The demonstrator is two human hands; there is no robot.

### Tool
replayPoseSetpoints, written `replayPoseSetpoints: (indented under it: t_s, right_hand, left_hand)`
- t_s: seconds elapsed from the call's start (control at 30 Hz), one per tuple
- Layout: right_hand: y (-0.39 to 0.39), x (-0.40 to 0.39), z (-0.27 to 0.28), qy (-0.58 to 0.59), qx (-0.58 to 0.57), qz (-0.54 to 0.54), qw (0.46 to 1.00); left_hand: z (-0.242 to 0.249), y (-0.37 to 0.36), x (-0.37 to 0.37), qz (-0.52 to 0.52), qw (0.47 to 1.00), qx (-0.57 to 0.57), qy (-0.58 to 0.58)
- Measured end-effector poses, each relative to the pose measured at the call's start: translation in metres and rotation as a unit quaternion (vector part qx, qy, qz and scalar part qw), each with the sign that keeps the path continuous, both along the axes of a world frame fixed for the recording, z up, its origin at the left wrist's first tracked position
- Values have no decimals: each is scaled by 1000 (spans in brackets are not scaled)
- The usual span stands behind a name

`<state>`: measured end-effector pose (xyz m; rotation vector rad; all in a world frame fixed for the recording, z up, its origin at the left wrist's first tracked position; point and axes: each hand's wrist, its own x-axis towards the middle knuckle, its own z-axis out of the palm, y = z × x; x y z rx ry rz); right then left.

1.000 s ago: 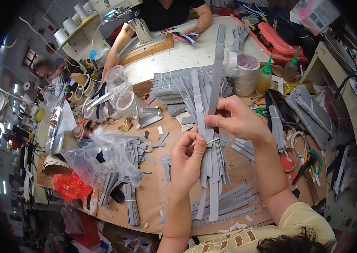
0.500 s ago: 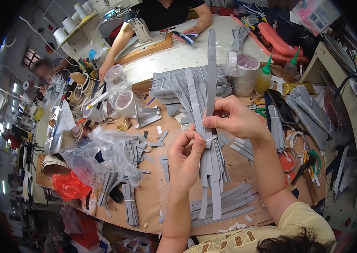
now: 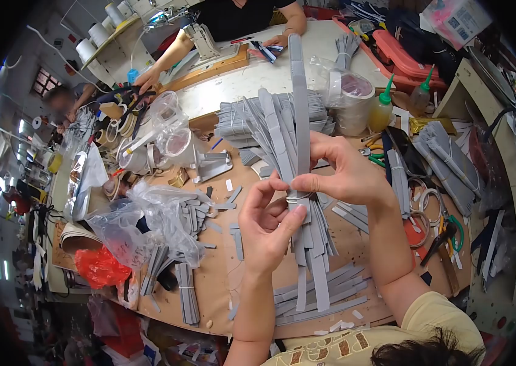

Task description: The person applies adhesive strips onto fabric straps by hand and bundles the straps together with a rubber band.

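Note:
A bundle of grey strips [image 3: 313,244], tied round its middle with a thin band, stands nearly upright between my hands. My left hand [image 3: 267,222] is closed on it at the band, thumb in front. My right hand [image 3: 337,168] pinches one longer grey strip [image 3: 299,104] that rises above the others at the bundle's right side. Behind the bundle lies a large tied stack of grey strips [image 3: 233,125]. Below it, loose grey strips [image 3: 343,293] are spread on the brown work surface [image 3: 215,287].
Plastic bags [image 3: 166,219], a red bag [image 3: 100,268] and another tied bundle [image 3: 188,296] lie left. Right are glue bottles [image 3: 381,110], green-handled scissors [image 3: 455,235] and more bundles [image 3: 447,161]. Across the table, a co-worker [image 3: 233,21] sits at a machine [image 3: 203,43].
My left thumb has moved up and right across the bundle near the band. The bundle's lower ends have shifted slightly right. The co-worker's arm at the left has moved left and up.

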<state>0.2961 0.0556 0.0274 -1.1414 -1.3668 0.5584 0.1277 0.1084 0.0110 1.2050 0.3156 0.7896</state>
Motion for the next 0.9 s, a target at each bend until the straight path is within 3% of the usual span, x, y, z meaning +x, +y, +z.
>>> replayPoseSetpoints:
  t_s: [0.1,0.23,0.27,0.6,0.73,0.9]
  right_hand:
    - [1,-4,3,-7,10,-12,1000]
    - [6,-11,8,183,-57,-38,981]
    - [6,-12,10,182,-56,-38,981]
    - [7,-22,8,122,-60,-85,987]
    - [8,-25,4,23,-26,-90,995]
    - [9,-33,3,-30,23,-104,994]
  left_hand:
    - [0,0,1,16,1000,-12,-2]
    - [1,2,0,26,1000,-13,-7]
    - [1,3,-1,27,1000,-12,-8]
    - [1,4,-4,43,999,-26,-18]
    - [-9,9,-1,101,991,-80,-35]
    - [-6,5,1,94,993,-48,-52]
